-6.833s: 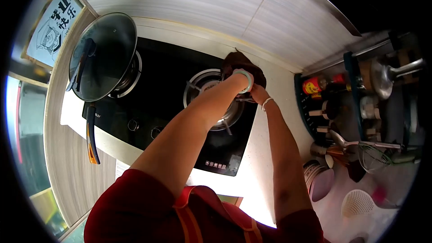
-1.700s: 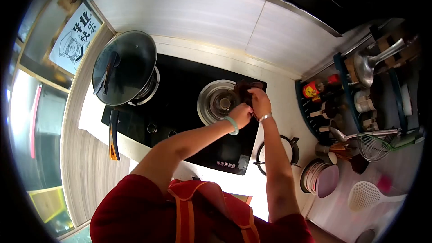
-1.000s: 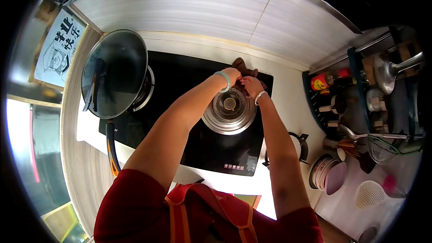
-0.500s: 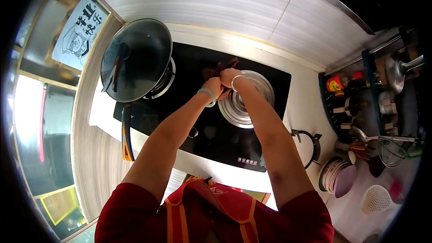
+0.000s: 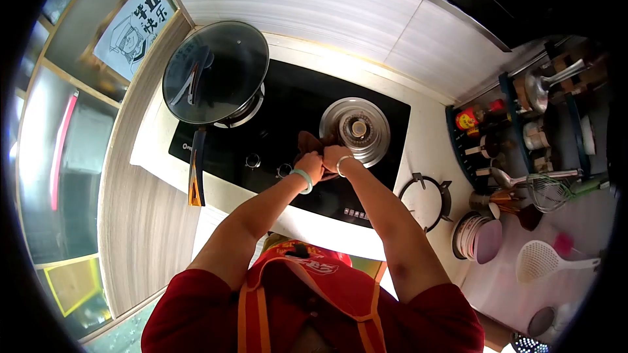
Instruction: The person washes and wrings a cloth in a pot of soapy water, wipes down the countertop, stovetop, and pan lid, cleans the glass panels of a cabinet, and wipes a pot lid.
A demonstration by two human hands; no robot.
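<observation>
Both my hands are together on a dark brown cloth [image 5: 309, 142], pressed against the black glass stovetop [image 5: 288, 104] in front of the right burner. My left hand [image 5: 312, 165], with a pale green bangle at its wrist, is closed on the cloth. Right beside it, my right hand [image 5: 335, 157], wearing a white bracelet, grips the same cloth. The silver right burner [image 5: 360, 128] lies just beyond the right hand, its round metal tray exposed. Two control knobs [image 5: 284, 170] are left of my hands. Part of the cloth is hidden beneath my fingers.
A glass-lidded pan [image 5: 219, 78] covers the left burner, its handle [image 5: 197, 170] jutting over the front edge. On the right counter are a black pan support ring [image 5: 445, 201], stacked bowls [image 5: 481, 238], a white skimmer [image 5: 540, 260] and a rack of seasonings and utensils [image 5: 517, 117].
My hands and the cloth have moved from the far left side of the right burner towards the stovetop's front. The burner's centre has come into sight. The camera view has shifted slightly.
</observation>
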